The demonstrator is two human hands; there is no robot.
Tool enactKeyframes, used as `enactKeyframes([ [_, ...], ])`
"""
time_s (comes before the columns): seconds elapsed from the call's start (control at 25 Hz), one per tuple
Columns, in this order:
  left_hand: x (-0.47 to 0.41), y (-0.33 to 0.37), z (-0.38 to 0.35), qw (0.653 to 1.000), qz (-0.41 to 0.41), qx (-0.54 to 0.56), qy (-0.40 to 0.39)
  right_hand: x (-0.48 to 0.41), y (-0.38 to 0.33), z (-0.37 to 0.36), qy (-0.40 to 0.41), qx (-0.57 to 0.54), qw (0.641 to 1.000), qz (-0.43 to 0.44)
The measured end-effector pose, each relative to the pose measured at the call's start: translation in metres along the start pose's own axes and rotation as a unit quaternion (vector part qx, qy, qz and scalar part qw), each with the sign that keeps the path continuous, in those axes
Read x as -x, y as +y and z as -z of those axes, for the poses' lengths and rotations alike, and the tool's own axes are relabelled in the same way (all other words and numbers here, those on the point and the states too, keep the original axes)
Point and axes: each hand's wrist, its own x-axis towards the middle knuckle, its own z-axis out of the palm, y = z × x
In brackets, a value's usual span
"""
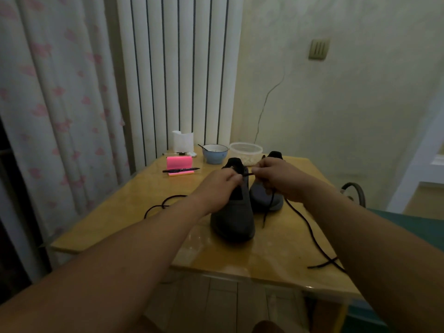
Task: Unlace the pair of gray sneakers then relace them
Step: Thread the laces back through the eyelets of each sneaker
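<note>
Two dark gray sneakers stand side by side on the wooden table (pixel 264 248), toes toward me. The left sneaker (pixel 234 222) is nearer; the right sneaker (pixel 263 195) sits just behind it. My left hand (pixel 219 186) rests over the left sneaker's throat and pinches a black lace near its tip. My right hand (pixel 276 177) pinches the same lace (pixel 304 222), whose tip shows between the hands; the rest trails right across the table to the front edge. A second black lace (pixel 163 205) lies loose on the table to the left.
At the table's back stand a blue bowl (pixel 215 153) with a spoon, a clear plastic tub (pixel 246 152), a pink notepad (pixel 179 163) with a black pen (pixel 181 169), and a white paper holder (pixel 182 140). Curtain and radiator lie behind; a green surface (pixel 408 224) is on the right.
</note>
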Motion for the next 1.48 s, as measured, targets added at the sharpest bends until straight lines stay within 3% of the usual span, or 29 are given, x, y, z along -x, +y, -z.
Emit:
enactKeyframes([
  [0.12, 0.013, -0.027, 0.024, 0.995, 0.040, -0.003, 0.092, 0.010, 0.018, 0.025, -0.028, -0.138, 0.989, -0.049],
  [0.24, 0.028, -0.043, 0.034, 0.998, 0.001, -0.050, 0.023, 0.019, 0.023, 0.029, -0.047, -0.335, 0.939, -0.059],
  [0.36, 0.030, -0.051, 0.030, 0.998, 0.016, -0.044, -0.041, 0.021, 0.022, 0.019, -0.076, -0.414, 0.906, -0.030],
  [0.48, 0.026, -0.057, 0.024, 0.994, 0.005, -0.087, -0.059, 0.020, 0.028, 0.007, -0.071, -0.323, 0.944, -0.007],
  [0.6, 0.019, -0.046, 0.014, 0.980, -0.092, -0.176, 0.009, 0.019, 0.041, -0.003, 0.008, -0.044, 0.999, -0.003],
  [0.64, 0.016, -0.038, 0.008, 0.975, -0.106, -0.193, 0.003, 0.019, 0.046, -0.007, 0.026, 0.041, 0.999, 0.005],
  [0.72, 0.008, -0.024, -0.006, 0.969, -0.080, -0.232, -0.038, 0.018, 0.053, -0.012, 0.040, 0.110, 0.993, 0.020],
  [0.88, -0.006, -0.007, -0.021, 0.965, 0.043, -0.248, -0.071, 0.020, 0.059, -0.018, 0.035, 0.110, 0.993, 0.024],
  [1.08, -0.015, 0.001, -0.017, 0.985, 0.129, -0.070, -0.093, 0.021, 0.059, -0.018, -0.002, 0.035, 0.999, -0.010],
  [1.2, -0.013, 0.001, -0.017, 0.981, 0.143, -0.057, -0.121, 0.022, 0.059, -0.024, -0.048, 0.079, 0.996, -0.017],
  [1.48, -0.014, -0.010, -0.022, 0.984, 0.148, 0.004, -0.101, 0.016, 0.055, -0.023, -0.037, 0.080, 0.996, -0.002],
])
